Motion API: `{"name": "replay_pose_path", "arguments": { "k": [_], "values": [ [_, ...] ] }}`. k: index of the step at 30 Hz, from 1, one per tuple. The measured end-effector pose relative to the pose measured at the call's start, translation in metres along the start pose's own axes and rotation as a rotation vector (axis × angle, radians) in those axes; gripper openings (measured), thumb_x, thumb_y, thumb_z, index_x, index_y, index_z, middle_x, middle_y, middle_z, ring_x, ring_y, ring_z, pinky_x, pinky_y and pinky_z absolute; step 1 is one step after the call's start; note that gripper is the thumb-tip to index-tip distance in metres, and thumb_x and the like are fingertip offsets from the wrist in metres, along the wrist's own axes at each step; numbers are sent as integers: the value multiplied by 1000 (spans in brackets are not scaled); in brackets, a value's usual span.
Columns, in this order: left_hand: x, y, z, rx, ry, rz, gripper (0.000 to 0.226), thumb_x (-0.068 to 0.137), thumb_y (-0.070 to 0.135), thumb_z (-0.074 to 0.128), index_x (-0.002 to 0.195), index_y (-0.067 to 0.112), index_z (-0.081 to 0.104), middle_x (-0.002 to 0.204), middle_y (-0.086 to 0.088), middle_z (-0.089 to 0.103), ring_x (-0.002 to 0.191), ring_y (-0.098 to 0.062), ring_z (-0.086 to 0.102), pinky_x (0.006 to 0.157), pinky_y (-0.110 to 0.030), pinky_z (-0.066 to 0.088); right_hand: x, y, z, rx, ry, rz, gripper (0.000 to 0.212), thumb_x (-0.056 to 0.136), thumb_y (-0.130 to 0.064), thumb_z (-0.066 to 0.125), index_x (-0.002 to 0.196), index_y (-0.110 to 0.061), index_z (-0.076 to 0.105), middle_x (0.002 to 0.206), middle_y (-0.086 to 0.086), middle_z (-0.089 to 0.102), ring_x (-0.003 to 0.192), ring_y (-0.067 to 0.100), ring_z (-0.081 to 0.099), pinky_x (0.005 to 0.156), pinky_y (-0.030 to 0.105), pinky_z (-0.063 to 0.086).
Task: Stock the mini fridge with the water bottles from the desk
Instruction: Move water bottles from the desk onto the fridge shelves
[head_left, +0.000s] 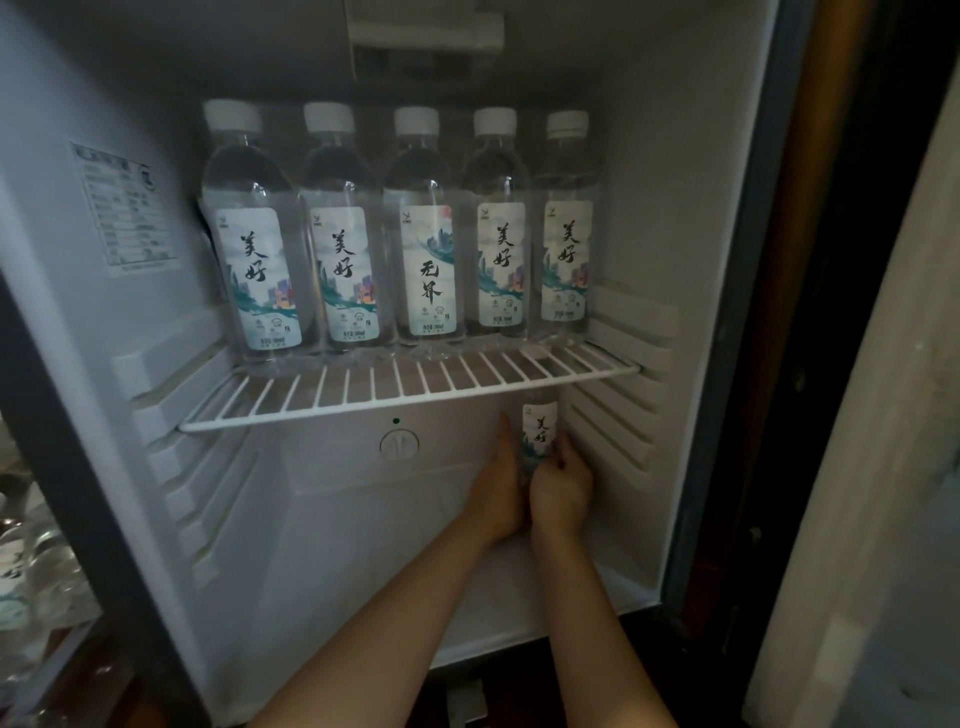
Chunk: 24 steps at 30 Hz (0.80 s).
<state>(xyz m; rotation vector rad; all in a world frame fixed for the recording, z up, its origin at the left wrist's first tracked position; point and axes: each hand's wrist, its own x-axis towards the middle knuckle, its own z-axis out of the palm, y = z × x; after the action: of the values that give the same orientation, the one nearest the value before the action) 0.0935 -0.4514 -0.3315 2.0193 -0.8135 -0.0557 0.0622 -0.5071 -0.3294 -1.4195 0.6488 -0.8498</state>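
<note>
The open mini fridge (639, 171) fills the view. On its white wire shelf (363, 402), several clear water bottles (423, 228) with white caps and pale labels stand upright in a row. Below the shelf, at the back right of the lower compartment, one more water bottle (539, 434) stands upright. My left hand (497, 488) is pressed against its left side and my right hand (560, 486) wraps its lower right side. Both hands hold it together. The shelf hides its cap.
A round thermostat dial (399, 445) sits on the back wall just left of my hands. More water bottles (31, 561) lie outside the fridge at the far left. The fridge's dark door frame (78, 467) and a wooden cabinet edge (810, 260) flank the opening.
</note>
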Motion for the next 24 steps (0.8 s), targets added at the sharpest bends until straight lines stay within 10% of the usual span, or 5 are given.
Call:
{"name": "replay_pose_path", "arguments": {
  "k": [12,17,24],
  "values": [
    [-60,-8,-28,113,-14,-136,80,90,12,58,149,15,5,147,-13,37,135,-20,36,100,-18,28,-60,-24,-15,-109,-48,12,33,91,-4,42,118,-2,59,122,18,60,114,32,55,91,29,40],
    [-136,-7,-56,103,179,-39,35,90,7,55,124,15,56,115,-5,65,104,-11,59,86,-11,42,-107,-29,-11,-123,-320,17,25,87,-1,44,98,-7,66,103,18,67,100,32,61,91,42,49],
    [-266,-49,-131,38,425,-100,34,89,5,58,82,37,65,63,14,67,61,1,62,61,-13,46,-187,-36,5,-187,-854,196,26,88,0,42,69,-10,56,63,9,62,53,19,59,50,22,47]
  ]
}}
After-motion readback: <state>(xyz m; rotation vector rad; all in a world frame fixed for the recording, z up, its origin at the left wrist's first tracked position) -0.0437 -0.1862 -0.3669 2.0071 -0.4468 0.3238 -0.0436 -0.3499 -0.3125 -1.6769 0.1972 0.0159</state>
